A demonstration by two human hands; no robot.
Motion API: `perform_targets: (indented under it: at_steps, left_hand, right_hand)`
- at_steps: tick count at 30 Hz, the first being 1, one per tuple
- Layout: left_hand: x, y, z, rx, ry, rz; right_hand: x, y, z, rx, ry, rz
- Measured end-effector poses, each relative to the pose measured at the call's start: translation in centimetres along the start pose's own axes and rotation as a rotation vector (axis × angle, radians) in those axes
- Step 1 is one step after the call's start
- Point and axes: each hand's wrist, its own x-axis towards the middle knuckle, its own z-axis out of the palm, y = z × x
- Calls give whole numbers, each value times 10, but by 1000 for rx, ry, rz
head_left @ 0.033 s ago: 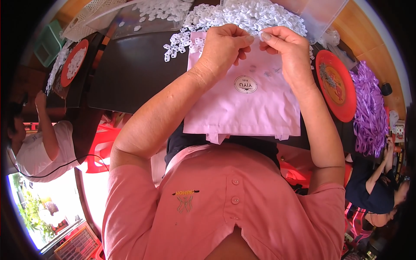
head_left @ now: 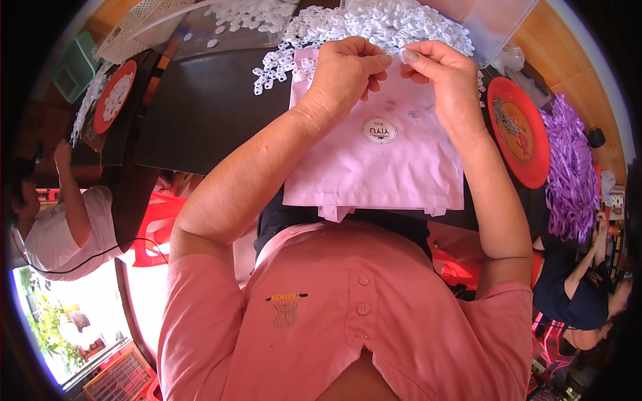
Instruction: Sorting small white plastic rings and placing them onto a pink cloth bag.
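Observation:
Over the far end of a pink cloth bag, both of my hands are pinched close together. My left hand presses thumb against fingers; what it grips is hidden. Thumb and forefinger of my right hand are also pressed together, with a sliver of white at their tips too small to make out. The bag lies flat with its short straps toward me and bears a round white label. Just beyond my fingers is a heap of small white plastic pieces with holes. Looser pieces spread beside my left wrist.
A red plate with small grey metal bits sits right, beside a bundle of purple ribbons. Clear plastic bins stand at the dark table's far side. Another person is at left; others are at far right.

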Motion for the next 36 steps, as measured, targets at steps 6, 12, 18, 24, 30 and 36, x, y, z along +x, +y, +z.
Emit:
perform_targets:
  at_steps: [6, 12, 18, 24, 30, 36]
  left_hand:
    - [-2, 2, 3, 81, 44, 18]
    - [-2, -1, 2, 119, 48, 77]
    - [-2, 0, 3, 94, 28, 78]
    - [-2, 0, 2, 62, 12, 50]
    - [-3, 3, 3, 31, -15, 43]
    - [-5, 4, 3, 62, -14, 42]
  right_hand:
    - [-2, -3, 2, 8, 9, -12]
    - [-4, -5, 3, -12, 9, -31]
    - [-4, -3, 5, -23, -41, 8]
    - [-3, -2, 4, -1, -49, 23]
    - [-5, -2, 3, 6, -23, -13]
    - [-6, -2, 5, 13, -34, -15]
